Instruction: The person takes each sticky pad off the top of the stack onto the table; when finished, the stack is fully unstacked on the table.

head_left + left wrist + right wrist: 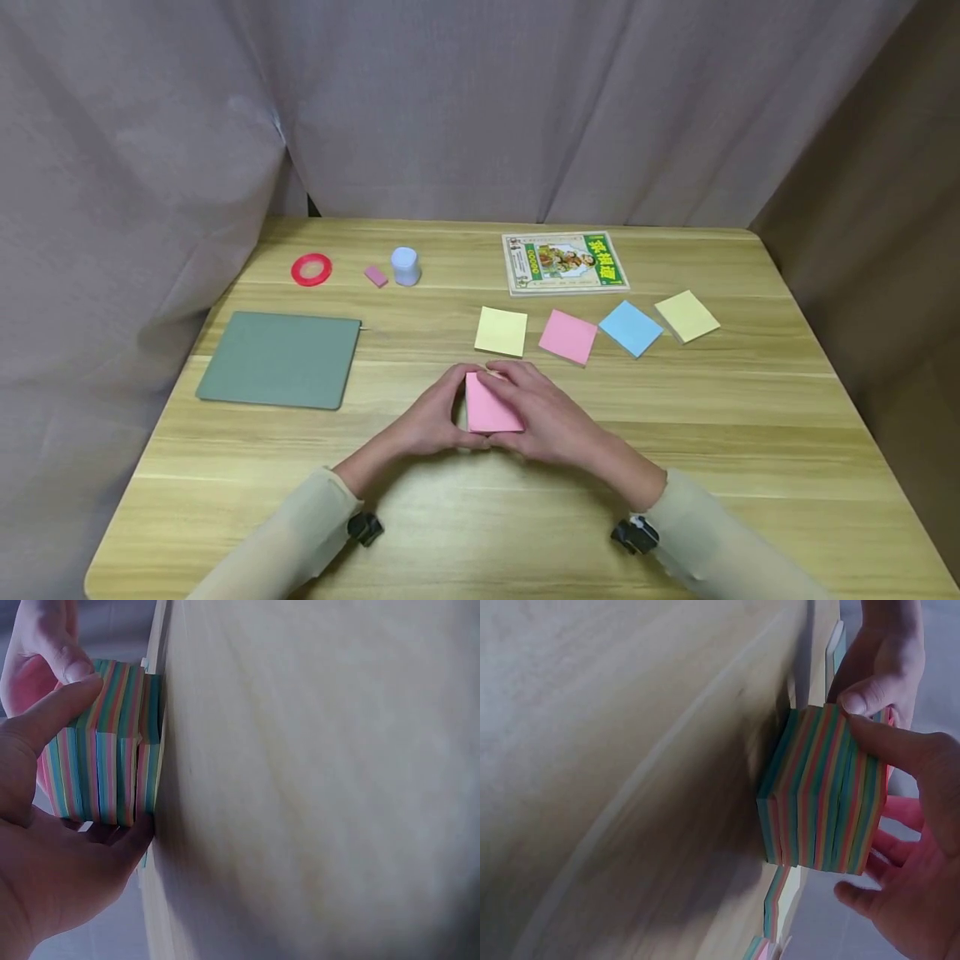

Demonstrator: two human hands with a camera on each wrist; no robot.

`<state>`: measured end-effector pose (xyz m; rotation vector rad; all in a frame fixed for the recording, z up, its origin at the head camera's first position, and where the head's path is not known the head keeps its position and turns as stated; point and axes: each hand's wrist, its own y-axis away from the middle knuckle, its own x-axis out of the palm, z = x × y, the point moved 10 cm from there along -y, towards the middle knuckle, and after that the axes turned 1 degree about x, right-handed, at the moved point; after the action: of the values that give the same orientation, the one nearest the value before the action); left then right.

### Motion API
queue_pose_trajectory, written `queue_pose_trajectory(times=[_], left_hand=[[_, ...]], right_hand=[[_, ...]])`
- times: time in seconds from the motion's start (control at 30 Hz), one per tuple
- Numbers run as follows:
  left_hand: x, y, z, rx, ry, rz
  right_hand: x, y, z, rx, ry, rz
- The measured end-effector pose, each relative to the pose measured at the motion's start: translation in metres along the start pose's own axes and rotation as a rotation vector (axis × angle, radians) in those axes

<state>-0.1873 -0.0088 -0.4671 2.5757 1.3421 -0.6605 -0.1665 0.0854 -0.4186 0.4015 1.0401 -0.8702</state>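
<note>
Head view: left hand [431, 421], right hand [543, 417] grip striped note block [491, 404]; block sides hidden.

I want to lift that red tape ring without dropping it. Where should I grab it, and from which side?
The red tape ring lies flat on the table, hole facing up. Probably best to come straight down from above, one finger inside the hole and your thumb outside, pinching the rim. The side nearest the pink eraser is a bit more crowded, so take the near or left edge.
</note>
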Motion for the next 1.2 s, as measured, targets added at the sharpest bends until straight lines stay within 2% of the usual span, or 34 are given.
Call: queue_pose_trajectory(times=[0.2,0.4,0.53,0.73,0.8,0.9,1.03,1.2], left_hand=[[0.0,-0.001,0.001,-0.006,-0.001,-0.004],[-0.001,0.0,0.003,-0.03,-0.038,-0.015],[-0.001,0.0,0.003,-0.037,-0.053,-0.014],[-0.001,0.0,0.003,-0.04,-0.069,-0.014],[-0.001,0.0,0.004,-0.039,-0.071,-0.015],[-0.001,-0.001,0.002,-0.028,-0.061,-0.014],[-0.001,-0.001,0.001,-0.021,-0.05,-0.014],[-0.001,-0.001,0.001,-0.024,-0.062,-0.015]], right_hand=[[-0.003,-0.002,0.0,-0.008,0.012,0.012],[-0.024,0.012,-0.02,0.113,-0.019,-0.041],[-0.051,0.038,-0.062,0.288,-0.015,-0.147],[-0.092,0.106,-0.153,0.686,0.016,-0.319],[-0.101,0.13,-0.181,0.815,0.03,-0.339],[-0.11,0.159,-0.215,0.961,0.059,-0.334],[-0.116,0.178,-0.243,1.052,0.083,-0.304],[-0.115,0.182,-0.258,1.074,0.092,-0.276]])
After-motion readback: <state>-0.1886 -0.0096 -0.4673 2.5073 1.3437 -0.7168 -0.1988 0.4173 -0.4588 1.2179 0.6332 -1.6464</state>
